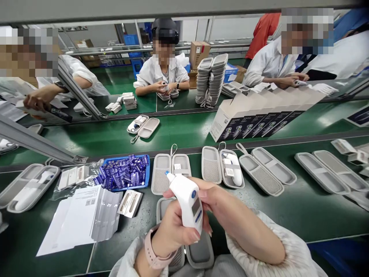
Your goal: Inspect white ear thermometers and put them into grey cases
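A white ear thermometer [186, 198] with a blue probe tip is held up in front of me, its small screen and blue buttons facing me. Wrapped round its lower body is my left hand [173, 227], with a pink band on the wrist. The fingers of my right hand [213, 196] close on its upper side by the round blue button. Below my hands, an open grey case [200, 250] lies partly hidden. Behind the thermometer sits another open grey case [161, 179] with a small white box inside.
A blue tray [148, 169] of blue-wrapped batteries, white leaflets [72, 219] and a small white box [130, 203] lie left. Rightward are several open cases [262, 169]. Beyond, a green belt [178, 134] carries dark printed boxes [239, 123]. Co-workers [161, 75] sit across, beside stacked cases [211, 80].
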